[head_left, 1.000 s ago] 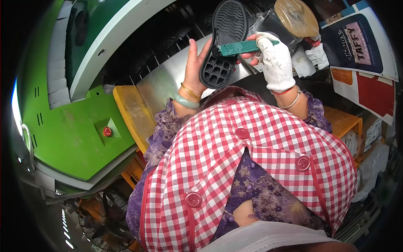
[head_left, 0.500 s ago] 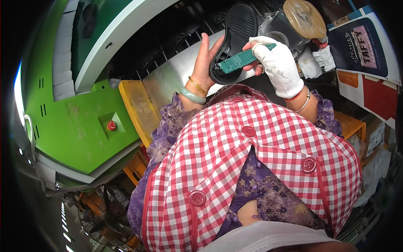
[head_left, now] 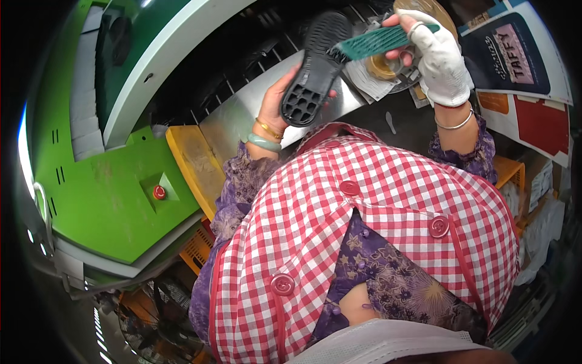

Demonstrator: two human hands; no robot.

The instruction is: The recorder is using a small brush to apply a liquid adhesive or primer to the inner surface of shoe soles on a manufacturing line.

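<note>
My bare left hand is wrapped round a black shoe sole. The sole stands tilted, its grooved forepart away from me and the hollow cells of its heel near me. In a white glove with bare fingertips, my right hand grips a green brush by its handle. The dark bristles meet the edge of the sole near its middle. Part of my left hand is hidden behind the sole.
A metal work surface lies under my hands. On its right are a round yellowish container and paper sheets. At left stands a green machine with a red button and a yellow board. Printed bags are at far right.
The sole has turned over, from its inner side to its ridged and celled underside. My right hand has moved right and away from me with the brush, now at the sole's outer edge.
</note>
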